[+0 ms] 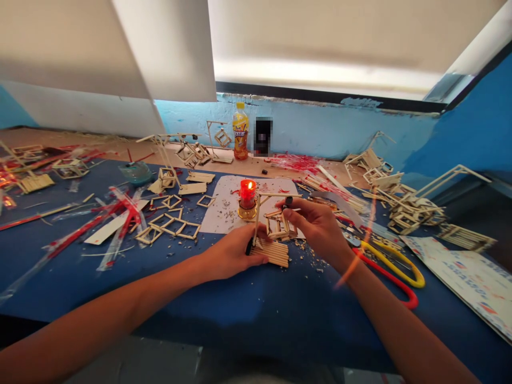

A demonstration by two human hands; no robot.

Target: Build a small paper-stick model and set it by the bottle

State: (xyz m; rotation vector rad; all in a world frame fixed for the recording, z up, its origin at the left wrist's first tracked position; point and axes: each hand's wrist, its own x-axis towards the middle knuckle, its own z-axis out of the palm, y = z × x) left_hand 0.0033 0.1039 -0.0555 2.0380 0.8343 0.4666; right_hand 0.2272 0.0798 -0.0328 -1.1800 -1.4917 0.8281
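Note:
My left hand (pixel 234 253) rests on the blue table, fingers closed on the slatted base (pixel 276 252) of a small stick model (pixel 275 226), at the foot of its upright post. My right hand (pixel 316 224) is curled beside the model's little hanging frame and pinches a thin dark tool (pixel 288 202) near the top crossbar. A lit red candle (pixel 247 198) in a small holder burns just behind the model on a white sheet (pixel 228 205).
Square stick frames (pixel 172 224) and red wrappers (pixel 120 213) lie to the left. Finished stick models (pixel 412 205) crowd the right, with yellow and red-handled cutters (pixel 396 272) and a printed card (pixel 472 277). An orange drink bottle (pixel 240 131) stands by the blue wall.

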